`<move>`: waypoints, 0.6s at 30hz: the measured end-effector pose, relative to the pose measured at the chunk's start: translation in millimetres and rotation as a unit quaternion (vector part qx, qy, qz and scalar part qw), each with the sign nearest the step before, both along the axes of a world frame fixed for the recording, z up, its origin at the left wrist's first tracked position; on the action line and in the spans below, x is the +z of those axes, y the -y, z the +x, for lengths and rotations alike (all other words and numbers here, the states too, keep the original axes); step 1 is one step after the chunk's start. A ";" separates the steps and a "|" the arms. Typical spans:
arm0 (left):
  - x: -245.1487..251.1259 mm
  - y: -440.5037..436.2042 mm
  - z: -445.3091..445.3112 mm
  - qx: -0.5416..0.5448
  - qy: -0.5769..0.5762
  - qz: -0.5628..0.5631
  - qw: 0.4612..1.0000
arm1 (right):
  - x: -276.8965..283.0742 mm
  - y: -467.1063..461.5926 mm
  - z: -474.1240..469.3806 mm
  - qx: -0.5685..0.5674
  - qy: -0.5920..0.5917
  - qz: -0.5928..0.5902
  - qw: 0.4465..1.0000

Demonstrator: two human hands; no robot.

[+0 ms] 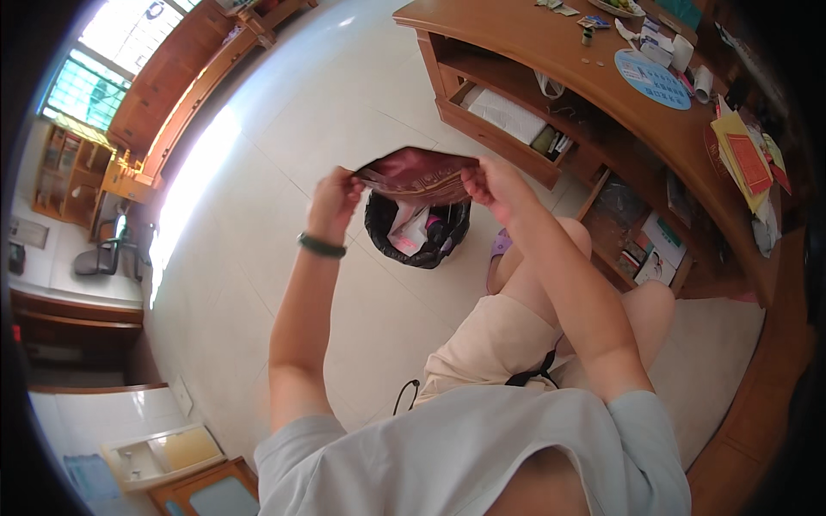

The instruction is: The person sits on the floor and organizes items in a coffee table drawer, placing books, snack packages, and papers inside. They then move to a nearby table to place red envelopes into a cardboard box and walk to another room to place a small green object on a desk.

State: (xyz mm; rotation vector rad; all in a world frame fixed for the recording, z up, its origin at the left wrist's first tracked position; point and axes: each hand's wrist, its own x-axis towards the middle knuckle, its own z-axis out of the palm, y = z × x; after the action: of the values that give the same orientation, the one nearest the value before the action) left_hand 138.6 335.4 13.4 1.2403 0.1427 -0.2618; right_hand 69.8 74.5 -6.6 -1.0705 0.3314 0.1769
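Observation:
A dark red printed bag or packet (419,177) is stretched between both hands, its inner side partly showing near the upper edge. My left hand (335,200) grips its left corner, with a dark green bangle on the wrist. My right hand (490,187) pinches the right corner. Below and behind the packet, a waste bin with a black liner (423,258) stands on the floor, partly covered by it. White paper (408,232) and a few pink and purple pieces lie in the bin.
A wooden desk (548,45) with open drawers curves along the right, bearing papers, a blue round mat (652,79) and small items. My bent knees are at the right of the bin. A wooden bench (187,97) and an office chair (97,260) stand at the left.

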 end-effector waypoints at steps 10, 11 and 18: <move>-17.5 -4.6 -54.3 0.008 0.116 -0.014 0.993 | 4.2 11.4 -24.8 0.054 0.139 -0.214 0.965; -15.7 -4.5 -62.6 -0.002 0.145 -0.053 0.988 | 8.4 13.8 -31.0 0.013 0.201 -0.220 0.954; -42.8 53.6 -108.8 -0.167 -0.113 -0.325 0.924 | 17.1 54.3 -89.7 0.060 0.323 -0.164 0.930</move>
State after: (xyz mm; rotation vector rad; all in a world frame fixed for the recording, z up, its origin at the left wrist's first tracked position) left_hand 29.8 281.8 -29.4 0.5616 0.0329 -0.6905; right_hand -19.9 20.2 10.5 -1.4130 -0.3132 -0.1344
